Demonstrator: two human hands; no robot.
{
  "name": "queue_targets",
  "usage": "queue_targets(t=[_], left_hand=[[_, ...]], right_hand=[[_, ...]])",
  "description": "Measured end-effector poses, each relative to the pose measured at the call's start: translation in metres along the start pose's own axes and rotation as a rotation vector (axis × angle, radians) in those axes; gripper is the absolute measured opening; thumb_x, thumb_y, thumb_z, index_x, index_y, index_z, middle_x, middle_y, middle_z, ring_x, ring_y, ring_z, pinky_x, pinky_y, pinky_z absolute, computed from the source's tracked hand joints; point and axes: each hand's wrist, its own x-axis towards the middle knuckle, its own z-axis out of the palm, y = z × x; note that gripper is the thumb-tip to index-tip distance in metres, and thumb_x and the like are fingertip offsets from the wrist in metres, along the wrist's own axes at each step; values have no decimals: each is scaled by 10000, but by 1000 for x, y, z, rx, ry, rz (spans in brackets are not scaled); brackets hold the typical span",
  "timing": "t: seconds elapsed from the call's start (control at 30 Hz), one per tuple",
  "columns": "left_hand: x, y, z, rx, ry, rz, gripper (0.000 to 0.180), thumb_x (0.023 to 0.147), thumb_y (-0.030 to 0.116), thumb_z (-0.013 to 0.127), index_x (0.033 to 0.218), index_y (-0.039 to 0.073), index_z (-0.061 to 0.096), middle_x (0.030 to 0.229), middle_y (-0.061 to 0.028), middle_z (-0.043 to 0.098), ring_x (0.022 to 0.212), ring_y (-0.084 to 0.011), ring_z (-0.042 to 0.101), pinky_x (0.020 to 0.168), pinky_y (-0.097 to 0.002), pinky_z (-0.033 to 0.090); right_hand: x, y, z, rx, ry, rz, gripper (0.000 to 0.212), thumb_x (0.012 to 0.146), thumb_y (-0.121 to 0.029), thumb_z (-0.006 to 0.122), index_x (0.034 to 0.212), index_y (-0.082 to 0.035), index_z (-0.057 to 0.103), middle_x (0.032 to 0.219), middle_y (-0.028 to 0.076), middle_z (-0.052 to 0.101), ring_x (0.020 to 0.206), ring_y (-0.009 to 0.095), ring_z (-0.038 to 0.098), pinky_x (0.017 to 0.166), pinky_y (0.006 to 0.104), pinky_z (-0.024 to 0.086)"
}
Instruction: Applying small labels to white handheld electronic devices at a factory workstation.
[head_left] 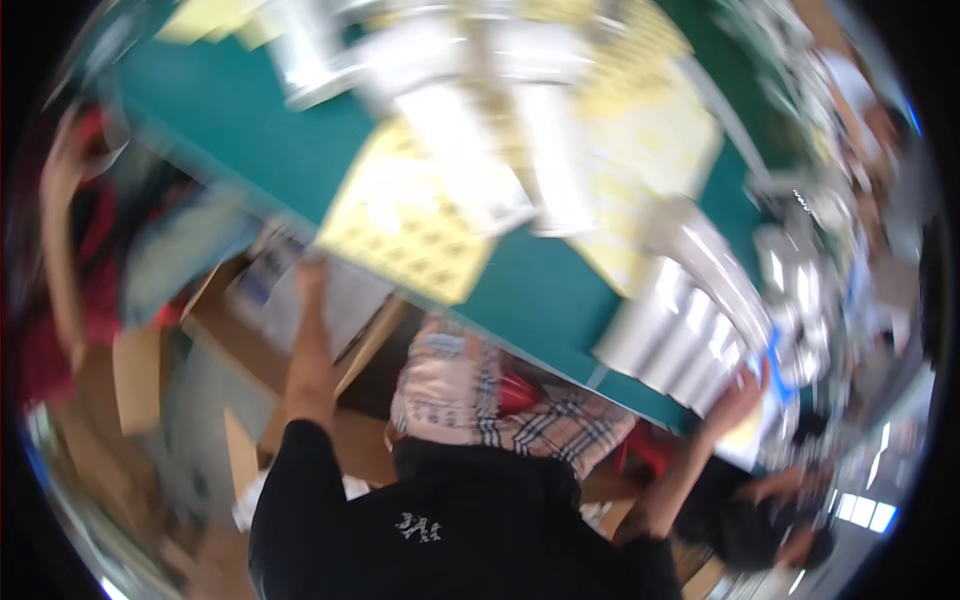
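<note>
The whole picture is smeared by motion. My left hand (312,268) is at the near edge of the green table (220,150), beside the corner of a yellow sheet (410,225) with rows of dark marks. Its fingers are too blurred to tell whether they pinch the sheet. Out to the right, my right hand (738,400) has its fingers stretched apart, close to the near ends of several shiny, clear-wrapped tubes (670,330) lying side by side. A bright blue item (778,365) is just beyond those fingertips. Whether the hand touches the tubes is unclear.
Long white glossy pieces (555,160) lie across more yellow sheets at the far side. Below the table's left edge stands an open cardboard box (230,325) with whitish contents. A person in red (90,260) is at the left; other people (760,530) are at the right.
</note>
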Motion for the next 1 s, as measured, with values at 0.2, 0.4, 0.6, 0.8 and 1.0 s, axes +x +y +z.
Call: queue_targets(t=[0.2, 0.4, 0.6, 0.8, 1.0], left_hand=[[113, 193, 5, -629, -52, -24, 504, 889, 394, 506, 1292, 93, 469, 976, -161, 633, 856, -294, 634, 673, -409, 532], [106, 167, -19, -848, -271, -308, 497, 888, 385, 490, 1294, 100, 466, 971, -153, 627, 848, -269, 628, 633, -385, 534], [79, 101, -72, -867, -477, -750, 491, 886, 376, 474, 1297, 106, 463, 967, -145, 621, 840, -245, 622, 592, -360, 535], [108, 68, -188, -823, -527, -1165, 487, 885, 369, 461, 1299, 112, 461, 964, -138, 617, 834, -225, 617, 558, -340, 536], [103, 146, -396, -1418, -964, -620, 492, 843, 202, 526, 1308, 62, 445, 1184, -92, 534, 1015, -194, 567, 563, -292, 515]], right_hand=[[32, -97, -24, 791, 10, 542, 589, 933, -377, 492, 1355, 9, 355, 878, 53, 550, 514, 44, 424, 454, 172, 326], [29, -94, -29, 925, 33, 591, 498, 914, -177, 447, 1365, -3, 327, 901, 101, 540, 511, 69, 442, 463, 181, 350], [28, -94, -30, 979, 95, 620, 468, 921, -149, 470, 1351, -18, 343, 911, 95, 538, 550, 78, 467, 492, 181, 379], [26, -100, -31, 977, 320, 601, 329, 983, -178, 449, 1268, -17, 420, 860, 70, 540, 530, 82, 475, 473, 187, 367], [-10, -139, -67, 1156, 440, 440, 248, 982, -178, 441, 902, 15, 575, 651, 54, 529, 513, 85, 449, 463, 224, 347]])
